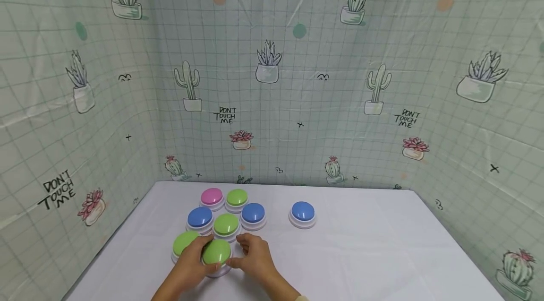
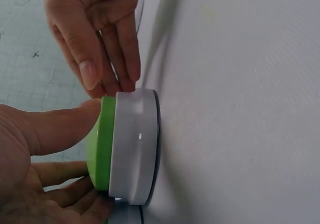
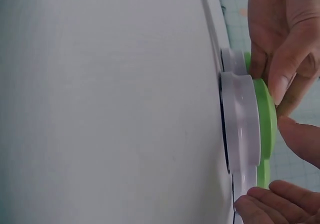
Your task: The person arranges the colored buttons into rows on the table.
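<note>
The nearest green push button (image 1: pixel 216 251), a domed cap on a white round base, sits on the white table at the front of a cluster. My left hand (image 1: pixel 193 263) holds it from the left, thumb at the near edge of the cap and fingers round the far side. My right hand (image 1: pixel 256 257) is at its right side, with thumb tip close to the cap and fingers fairly straight. In the left wrist view the right fingertips come up to the white base (image 2: pixel 135 146); whether they press on it I cannot tell.
Behind and left stand another green button (image 1: pixel 183 243), a middle green one (image 1: pixel 226 224), two blue ones (image 1: pixel 200 217) (image 1: pixel 253 213), a pink one (image 1: pixel 211 196) and a far green one (image 1: pixel 237 197). A lone blue button (image 1: pixel 303 211) stands to the right. Cactus-print cloth (image 1: pixel 272 102) surrounds the table.
</note>
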The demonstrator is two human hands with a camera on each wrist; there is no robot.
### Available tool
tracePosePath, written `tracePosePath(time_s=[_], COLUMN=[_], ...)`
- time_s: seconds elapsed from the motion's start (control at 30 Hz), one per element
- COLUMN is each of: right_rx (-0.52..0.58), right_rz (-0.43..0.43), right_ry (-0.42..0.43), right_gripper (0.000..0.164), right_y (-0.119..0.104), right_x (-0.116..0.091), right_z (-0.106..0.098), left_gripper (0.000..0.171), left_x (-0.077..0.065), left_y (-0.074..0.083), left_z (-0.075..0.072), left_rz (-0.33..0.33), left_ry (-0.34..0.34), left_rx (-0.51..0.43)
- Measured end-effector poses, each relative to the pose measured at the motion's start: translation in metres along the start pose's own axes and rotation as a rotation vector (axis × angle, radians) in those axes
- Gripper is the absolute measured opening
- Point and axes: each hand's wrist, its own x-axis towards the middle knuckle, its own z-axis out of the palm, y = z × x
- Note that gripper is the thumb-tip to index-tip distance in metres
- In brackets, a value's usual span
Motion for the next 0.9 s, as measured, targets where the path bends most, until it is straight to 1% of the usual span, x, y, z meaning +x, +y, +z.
tracePosePath(time_s=[0.1,0.23,0.4,0.57,0.77,0.9], right_rx=[-0.012,-0.011,-0.005,-0.013,0.017,0.041], right_rz=[0.021,0.010,0.000,0.003,0.007,0.015], right_ry=[-0.012,-0.025,-0.022,-0.020,-0.031,-0.045], right_gripper=[0.053,0.053,0.054,0.053,0.051,0.052], right_y=[0.001,0.002,0.001,0.001,0.002,0.002], right_x=[-0.002,-0.003,-0.006,-0.007,-0.008,-0.008], right_z=[0.001,0.001,0.003,0.002,0.003,0.004], left_gripper=[0.078,0.078,0.076,0.072,0.069,0.067], left_x=[-0.002,-0.006,-0.009,-0.009,-0.014,-0.018], left_y=[0.000,-0.001,0.001,0.001,-0.004,-0.006], left_z=[0.003,0.004,0.004,0.006,0.006,0.006], left_rz=[0.020,0.032,0.022,0.010,0.033,0.022], left_ry=[0.003,0.012,-0.004,-0.021,0.011,0.022], left_rx=[0.015,0.039,0.079,0.095,0.083,0.029])
